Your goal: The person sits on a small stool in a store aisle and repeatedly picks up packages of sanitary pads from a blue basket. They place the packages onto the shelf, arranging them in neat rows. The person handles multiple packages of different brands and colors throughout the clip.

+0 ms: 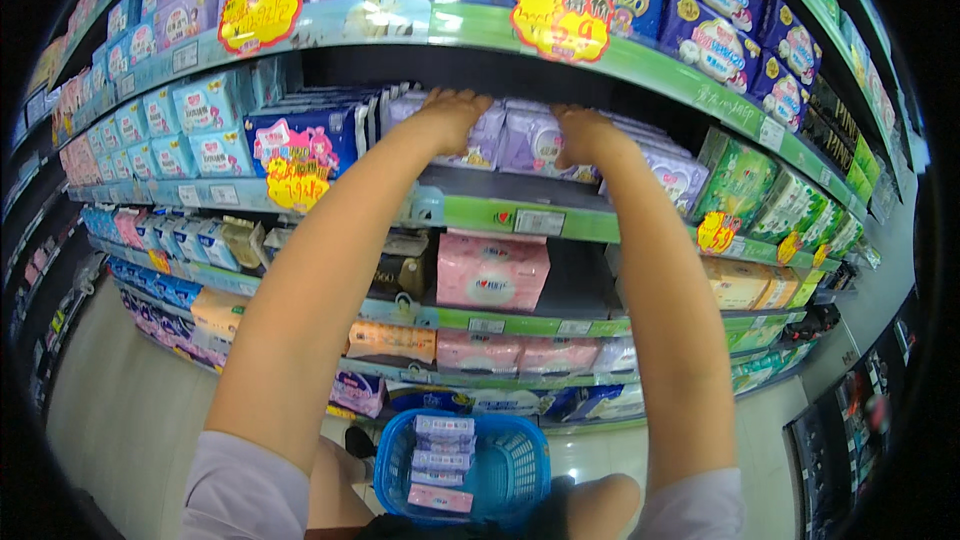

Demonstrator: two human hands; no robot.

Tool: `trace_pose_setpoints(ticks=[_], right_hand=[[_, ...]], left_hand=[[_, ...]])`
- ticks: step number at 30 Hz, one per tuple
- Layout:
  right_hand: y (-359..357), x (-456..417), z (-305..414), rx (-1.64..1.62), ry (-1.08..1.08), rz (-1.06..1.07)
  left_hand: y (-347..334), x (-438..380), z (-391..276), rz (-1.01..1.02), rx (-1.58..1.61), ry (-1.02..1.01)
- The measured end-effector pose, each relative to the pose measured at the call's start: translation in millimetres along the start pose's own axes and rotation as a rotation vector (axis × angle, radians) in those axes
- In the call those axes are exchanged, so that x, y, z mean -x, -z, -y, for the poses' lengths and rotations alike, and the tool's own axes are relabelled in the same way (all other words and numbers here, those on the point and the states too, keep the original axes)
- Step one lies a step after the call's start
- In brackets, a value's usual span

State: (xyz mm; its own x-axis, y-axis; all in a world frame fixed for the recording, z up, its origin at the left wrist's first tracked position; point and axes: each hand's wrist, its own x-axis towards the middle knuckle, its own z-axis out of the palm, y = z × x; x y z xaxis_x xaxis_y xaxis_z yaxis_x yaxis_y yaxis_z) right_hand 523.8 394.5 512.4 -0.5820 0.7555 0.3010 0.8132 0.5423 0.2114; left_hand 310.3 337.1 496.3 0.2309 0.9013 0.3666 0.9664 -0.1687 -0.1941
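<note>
Both my hands reach into the middle shelf, onto a row of purple soft packs standing front to back. My left hand lies over the top front of a pack at the row's left part, fingers spread and nothing seen in it. Over another purple pack, my right hand is bent, with fingers at its top and thumb down its front; whether it grips is unclear. More purple packs lean to the right of that hand. Dark blue packs adjoin the row on the left.
Below me a blue plastic basket stands on the floor, holding several purple packs and a pink pack. The upper shelf edge runs just above my hands. Green packs stand right; a pink tissue pack sits one shelf lower.
</note>
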Motion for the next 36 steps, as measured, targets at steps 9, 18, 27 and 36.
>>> trace_pose_setpoints(ticks=[9,18,27,36], right_hand=[[-63,155,57,-0.317,0.300,-0.832],[-382,340,166,-1.035,-0.260,0.304],[-500,346,226,-1.662,-0.816,0.803],[-371,335,187,-1.765,-0.755,0.582]], left_hand=[[-34,121,-86,-0.778,0.387,-0.352],[-340,364,-152,0.397,0.820,0.365],[-469,412,-160,0.608,1.603,1.083],[-332,360,-148,0.550,1.672,0.904]])
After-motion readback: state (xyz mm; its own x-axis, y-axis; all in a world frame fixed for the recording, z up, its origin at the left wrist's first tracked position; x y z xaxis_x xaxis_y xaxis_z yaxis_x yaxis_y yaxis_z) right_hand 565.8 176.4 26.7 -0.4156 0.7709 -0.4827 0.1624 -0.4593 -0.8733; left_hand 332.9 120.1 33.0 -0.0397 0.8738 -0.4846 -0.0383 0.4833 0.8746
